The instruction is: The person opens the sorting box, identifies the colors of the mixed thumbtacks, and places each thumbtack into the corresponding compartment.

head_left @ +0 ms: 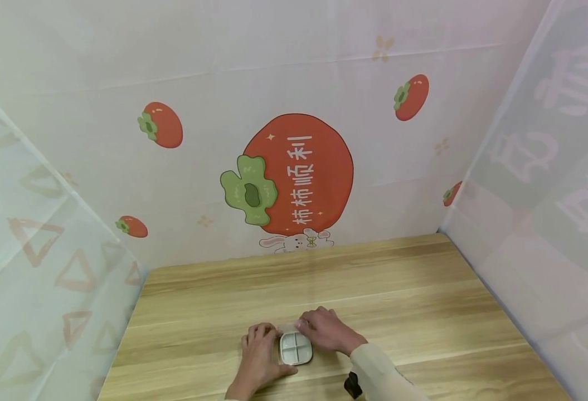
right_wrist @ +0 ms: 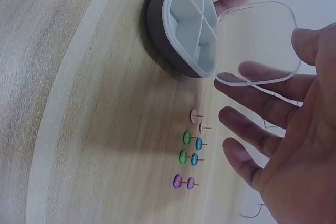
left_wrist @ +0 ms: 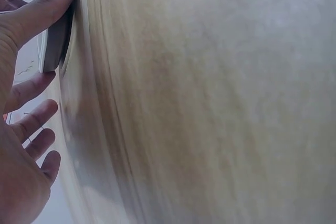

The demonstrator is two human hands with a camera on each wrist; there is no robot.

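A small box (head_left: 296,347) with a grey body, a white rim and four compartments stands uncovered on the table. My left hand (head_left: 261,353) holds it from the left, thumb at the near side and index finger at the far end; its other fingers are spread. At the far right corner my right hand (head_left: 326,329) pinches the clear lid (right_wrist: 257,35) between thumb and fingers, the lid raised beside the rim. The compartments look bare. In the right wrist view several coloured thumbtacks (right_wrist: 178,181) lie points up on the table below the right hand.
The wood-grain table (head_left: 198,295) meets a white back sheet (head_left: 213,184) printed with persimmons. Pale printed sheets hang at the left and right. A small black device (head_left: 353,385) sits by the right sleeve (head_left: 381,370).
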